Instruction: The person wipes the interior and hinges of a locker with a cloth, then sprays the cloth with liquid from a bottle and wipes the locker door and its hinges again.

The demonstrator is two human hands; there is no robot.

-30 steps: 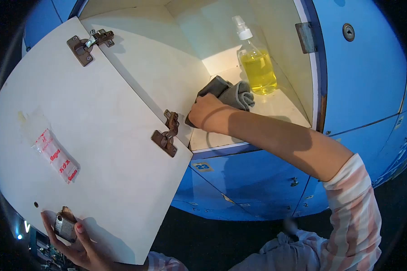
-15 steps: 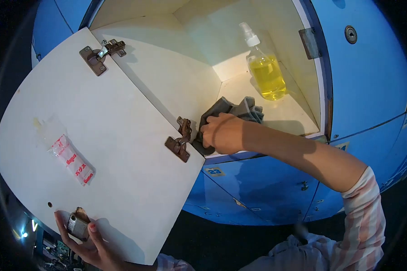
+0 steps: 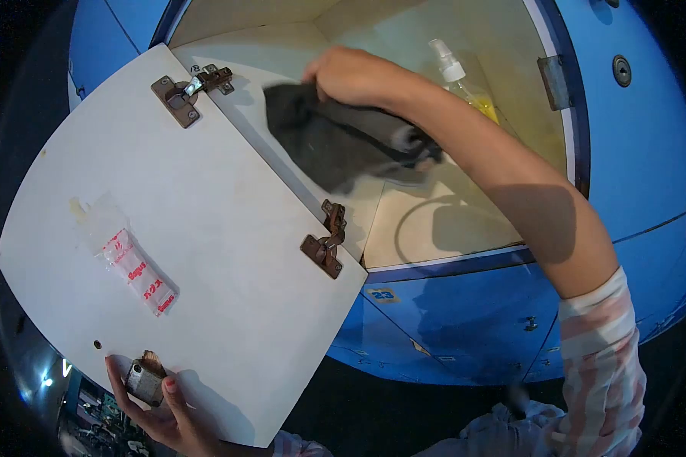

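My right hand point(image 3: 347, 76) pinches the upper edge of a dark grey cloth point(image 3: 328, 137), which hangs unfolded and blurred by motion inside the open locker. A clear spray bottle point(image 3: 451, 67) with a white nozzle and yellow liquid stands in the locker, partly hidden by my right forearm. My left hand point(image 3: 160, 419) grips the lower edge of the white open locker door point(image 3: 198, 251), with thumb and a finger spread either side of the metal lock point(image 3: 145, 382). Its other fingers are hidden.
Two metal hinges, an upper one point(image 3: 183, 99) and a lower one point(image 3: 324, 255), join door and locker. A plastic packet with red lettering point(image 3: 139, 273) is fixed on the door. A metal strike plate point(image 3: 555, 82) sits on the right wall. Blue locker doors point(image 3: 465, 327) surround the opening.
My right hand has lifted the cloth from the locker floor up and to the left, and the cloth has opened out. My left hand stays at the door's edge. The view has shifted slightly.
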